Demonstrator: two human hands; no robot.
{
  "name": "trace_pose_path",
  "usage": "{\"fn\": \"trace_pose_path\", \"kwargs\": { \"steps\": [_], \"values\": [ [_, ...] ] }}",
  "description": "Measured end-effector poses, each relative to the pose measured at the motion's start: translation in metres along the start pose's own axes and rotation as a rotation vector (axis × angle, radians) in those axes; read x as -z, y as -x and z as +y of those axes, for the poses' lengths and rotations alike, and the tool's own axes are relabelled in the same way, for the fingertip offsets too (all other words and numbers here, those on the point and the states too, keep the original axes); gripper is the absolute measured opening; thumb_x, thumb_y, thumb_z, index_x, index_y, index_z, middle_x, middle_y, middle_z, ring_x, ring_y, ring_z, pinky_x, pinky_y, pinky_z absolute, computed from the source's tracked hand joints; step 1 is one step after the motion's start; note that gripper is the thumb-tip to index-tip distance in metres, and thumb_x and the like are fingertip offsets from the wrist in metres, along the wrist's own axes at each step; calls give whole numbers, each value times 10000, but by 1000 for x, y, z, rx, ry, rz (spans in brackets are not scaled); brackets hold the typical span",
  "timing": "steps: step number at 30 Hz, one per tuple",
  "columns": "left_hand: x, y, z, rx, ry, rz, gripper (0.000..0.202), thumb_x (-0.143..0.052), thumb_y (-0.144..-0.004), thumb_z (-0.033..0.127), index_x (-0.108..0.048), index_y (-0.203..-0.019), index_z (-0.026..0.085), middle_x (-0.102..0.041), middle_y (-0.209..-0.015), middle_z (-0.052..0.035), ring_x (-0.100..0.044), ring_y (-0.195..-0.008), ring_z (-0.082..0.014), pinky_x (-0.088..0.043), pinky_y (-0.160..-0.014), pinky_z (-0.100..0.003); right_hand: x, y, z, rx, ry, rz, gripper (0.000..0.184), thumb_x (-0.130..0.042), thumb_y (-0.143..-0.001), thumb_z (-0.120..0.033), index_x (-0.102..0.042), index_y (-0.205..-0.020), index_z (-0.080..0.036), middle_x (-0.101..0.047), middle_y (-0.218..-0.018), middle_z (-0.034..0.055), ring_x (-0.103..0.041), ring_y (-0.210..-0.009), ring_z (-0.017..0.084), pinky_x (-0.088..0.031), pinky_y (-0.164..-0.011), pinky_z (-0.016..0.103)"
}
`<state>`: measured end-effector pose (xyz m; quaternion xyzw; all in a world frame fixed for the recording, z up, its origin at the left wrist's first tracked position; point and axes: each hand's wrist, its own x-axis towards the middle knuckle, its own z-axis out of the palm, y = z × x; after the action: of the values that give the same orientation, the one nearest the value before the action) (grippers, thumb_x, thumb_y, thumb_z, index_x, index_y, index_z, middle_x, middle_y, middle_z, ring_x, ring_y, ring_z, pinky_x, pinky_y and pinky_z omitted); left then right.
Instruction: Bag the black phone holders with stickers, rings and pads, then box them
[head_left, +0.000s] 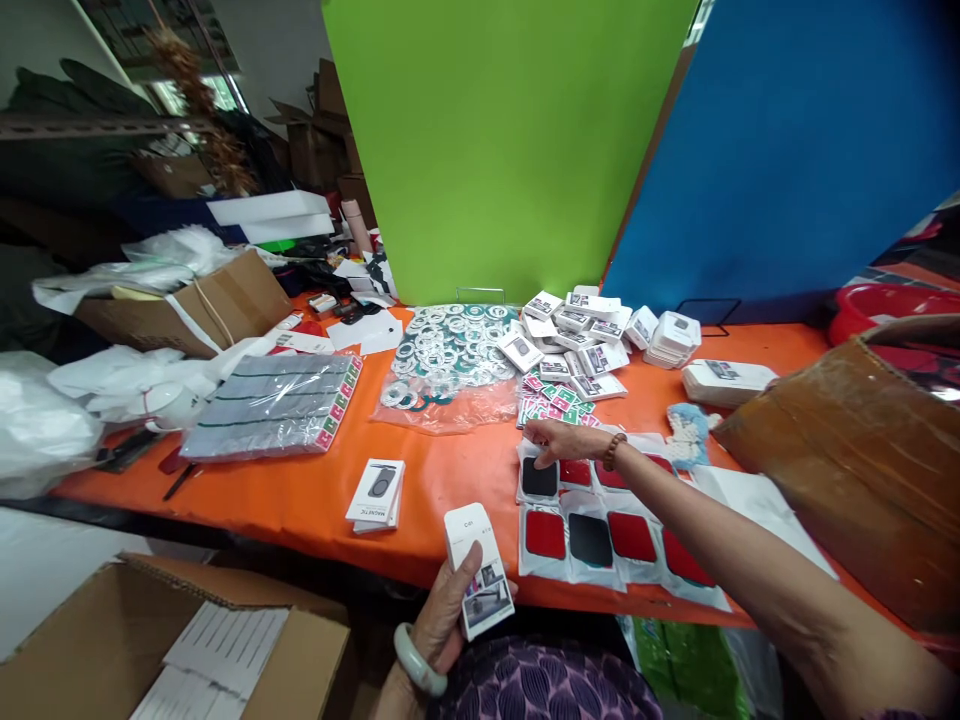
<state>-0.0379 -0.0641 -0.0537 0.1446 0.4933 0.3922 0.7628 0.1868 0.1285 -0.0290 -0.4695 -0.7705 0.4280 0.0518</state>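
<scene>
My left hand [444, 608] grips a small white printed box [480, 572] with pictures on its lower half, held upright near the table's front edge. My right hand [562, 441] reaches over a black square pad in a clear bag [540, 478], thumb at the pad's upper edge and fingers stretched apart from it. Around that pad lie rows of bagged squares, among them a red one [545, 534] and another black one [590, 540]. Just beyond my right hand are small pink and green printed cards [559, 402]. Two stacked white boxes [376, 493] lie left of my left hand.
White boxes [577, 335] are heaped at the back, beside a plastic sheet of white rings [454, 345]. A bagged grey stack [274, 405] lies left. An open carton [307, 655] stands below at left; a brown carton [862, 470] bounds the right. Green and blue panels rise behind.
</scene>
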Motion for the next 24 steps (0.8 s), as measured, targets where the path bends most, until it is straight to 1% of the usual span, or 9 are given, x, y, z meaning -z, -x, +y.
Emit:
{"fn": "trace_pose_path", "kwargs": {
  "steps": [4,7,9,11,14,18,19,21,24],
  "values": [
    [-3,0,-1,12,11,-57,527,-777,-613,539,-565,-886,141,-715,-719,-85,-696,-680,-231,-518,-662,-321,1,14,-8,95,-160,89,245,-623,-704,-269,-451,-863,-196,-483,-777,-24,-446,-689,124,-366,-625,252],
    [-6,0,-5,34,12,-143,510,-785,-611,520,-577,-869,132,-703,-728,-85,-692,-684,-225,-505,-651,-309,3,34,-28,217,-434,161,264,-639,-743,-330,-452,-883,-208,-473,-754,-38,-456,-684,116,-387,-640,257],
    [-7,-1,-8,42,-14,-208,520,-783,-610,523,-588,-877,121,-701,-761,-99,-688,-678,-222,-496,-634,-303,4,50,-45,284,-542,193,275,-682,-730,-318,-487,-889,-207,-491,-776,-34,-471,-705,115,-400,-659,258],
    [-10,-2,-11,49,-47,-278,560,-789,-591,534,-589,-905,116,-699,-800,-112,-683,-664,-221,-482,-600,-294,3,65,-63,318,-503,181,230,-678,-746,-298,-517,-880,-201,-507,-789,-27,-480,-723,116,-406,-666,256],
    [-16,-2,-15,65,-78,-385,641,-808,-541,552,-579,-959,123,-691,-832,-112,-674,-642,-216,-465,-572,-285,-2,82,-82,338,-325,133,159,-633,-782,-257,-542,-897,-196,-544,-802,-12,-493,-727,124,-403,-649,253],
    [-22,0,-22,53,-118,-488,707,-844,-484,534,-581,-1003,132,-685,-837,-96,-667,-694,-213,-439,-588,-265,-5,91,-90,308,-140,203,143,-592,-788,-204,-547,-924,-202,-575,-793,-11,-498,-699,124,-384,-620,245],
    [-23,1,-23,41,-130,-483,717,-847,-478,535,-581,-1010,135,-684,-826,-90,-664,-716,-210,-430,-593,-258,-5,92,-89,296,-133,232,134,-589,-790,-207,-545,-916,-203,-567,-774,-15,-493,-693,124,-381,-619,246],
    [-23,2,-26,27,-130,-421,692,-802,-525,589,-582,-999,137,-678,-790,-78,-655,-743,-200,-424,-618,-259,-6,92,-84,277,-171,272,121,-595,-794,-229,-543,-900,-202,-546,-751,-21,-484,-695,125,-386,-629,253],
    [-22,4,-26,54,-80,-273,625,-674,-630,679,-571,-947,150,-656,-714,-50,-632,-697,-173,-437,-666,-286,-13,94,-71,282,-384,268,193,-636,-778,-270,-544,-930,-194,-539,-802,-12,-495,-747,130,-421,-681,271]
  ]
}}
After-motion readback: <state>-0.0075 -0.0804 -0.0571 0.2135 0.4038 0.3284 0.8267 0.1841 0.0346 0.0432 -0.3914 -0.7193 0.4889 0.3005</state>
